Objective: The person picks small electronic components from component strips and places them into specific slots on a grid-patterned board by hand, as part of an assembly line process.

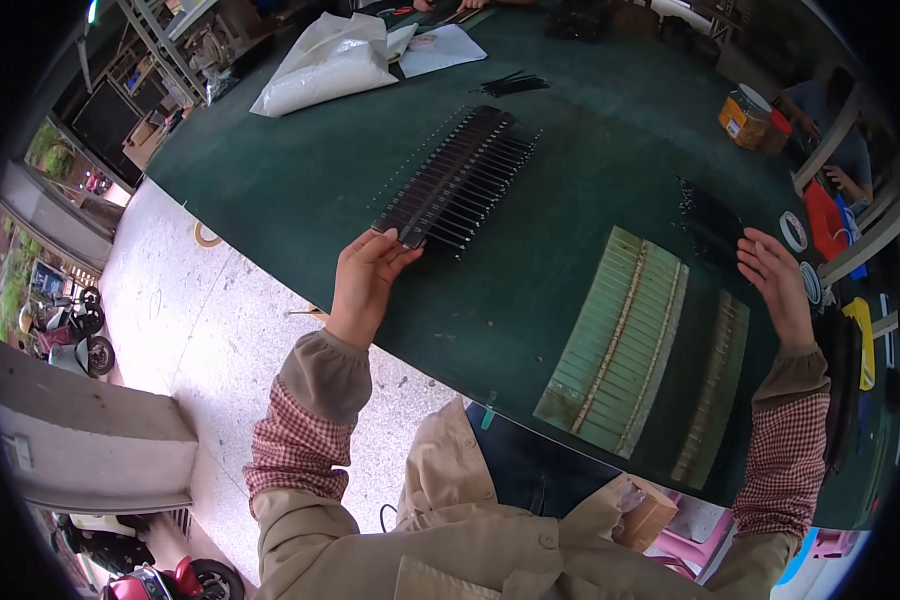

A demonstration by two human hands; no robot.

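My left hand [367, 275] pinches the near end of a long dark strip [445, 180] lined with a row of thin black rods. The rods stick out on both sides and end in small pale tips. My right hand [773, 275] is held over the right side of the table, fingers stretched out, with nothing seen in it. Beside its fingertips lies a loose bundle of thin black rods [710, 222]. Between my hands rests a pale green grooved board [618, 345] with a brown band along it. A narrower, darker green board [712, 390] lies to its right.
On the dark green table [320, 200] are a white plastic bag [330, 70], white paper [443, 50], a small bundle of black rods [512, 84], an orange-labelled jar [745, 117] and tape rolls [793, 231]. Other people's hands show at the far edge and far right.
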